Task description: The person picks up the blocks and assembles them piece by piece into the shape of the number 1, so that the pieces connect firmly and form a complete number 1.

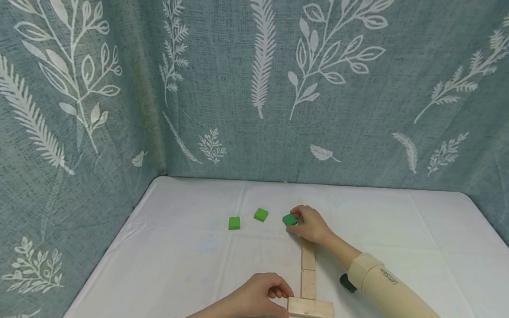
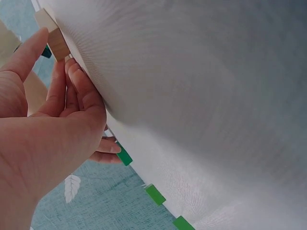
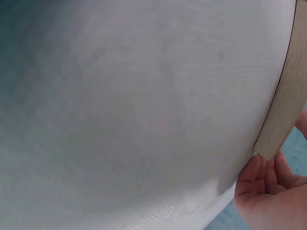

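In the head view, my left hand [image 1: 260,296] pinches the left end of a pale wooden block [image 1: 311,309] lying crosswise near the table's front. Thumb and forefinger are at that end in the left wrist view too. From this block a line of wooden blocks [image 1: 308,284] runs away to my right hand [image 1: 311,224], which covers its far end. My right hand holds a dark green block [image 1: 289,219] between thumb and fingers. To its left lie two lighter green blocks, a nearer one [image 1: 260,214] and a farther one [image 1: 234,223]. The right wrist view shows fingers at a wooden block's end.
A white cloth [image 1: 172,263] covers the table. Behind and beside it hangs a blue-green curtain [image 1: 225,75] with white leaf prints. Under the right sleeve [image 1: 397,298] a small black object [image 1: 348,283] shows, partly hidden.
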Motion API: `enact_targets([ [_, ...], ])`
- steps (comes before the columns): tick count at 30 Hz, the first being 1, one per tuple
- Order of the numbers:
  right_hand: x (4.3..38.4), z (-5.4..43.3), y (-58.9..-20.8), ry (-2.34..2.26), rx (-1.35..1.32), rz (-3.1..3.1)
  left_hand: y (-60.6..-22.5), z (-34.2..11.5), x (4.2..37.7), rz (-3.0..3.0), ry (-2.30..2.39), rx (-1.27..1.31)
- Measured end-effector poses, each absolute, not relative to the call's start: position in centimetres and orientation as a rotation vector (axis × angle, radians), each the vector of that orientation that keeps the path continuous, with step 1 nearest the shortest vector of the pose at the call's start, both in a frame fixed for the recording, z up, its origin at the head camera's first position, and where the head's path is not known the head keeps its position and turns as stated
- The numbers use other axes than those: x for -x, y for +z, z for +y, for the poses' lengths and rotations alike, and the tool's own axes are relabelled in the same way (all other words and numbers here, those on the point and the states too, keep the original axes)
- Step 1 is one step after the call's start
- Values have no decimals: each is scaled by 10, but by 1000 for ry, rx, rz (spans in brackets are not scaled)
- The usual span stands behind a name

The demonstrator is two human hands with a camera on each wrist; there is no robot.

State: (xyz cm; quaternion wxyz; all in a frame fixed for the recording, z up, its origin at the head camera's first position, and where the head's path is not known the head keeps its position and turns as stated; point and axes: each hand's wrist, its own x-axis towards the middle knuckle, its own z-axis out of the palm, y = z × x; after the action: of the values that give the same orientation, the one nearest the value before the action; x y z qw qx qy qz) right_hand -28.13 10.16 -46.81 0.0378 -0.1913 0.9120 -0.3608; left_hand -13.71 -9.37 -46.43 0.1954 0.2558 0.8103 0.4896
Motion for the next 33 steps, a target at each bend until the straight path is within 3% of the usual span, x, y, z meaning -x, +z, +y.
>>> enact_targets([
  [33, 276, 118, -465, -1164, 552, 2757, -464, -94, 138, 2283, 1361, -730],
])
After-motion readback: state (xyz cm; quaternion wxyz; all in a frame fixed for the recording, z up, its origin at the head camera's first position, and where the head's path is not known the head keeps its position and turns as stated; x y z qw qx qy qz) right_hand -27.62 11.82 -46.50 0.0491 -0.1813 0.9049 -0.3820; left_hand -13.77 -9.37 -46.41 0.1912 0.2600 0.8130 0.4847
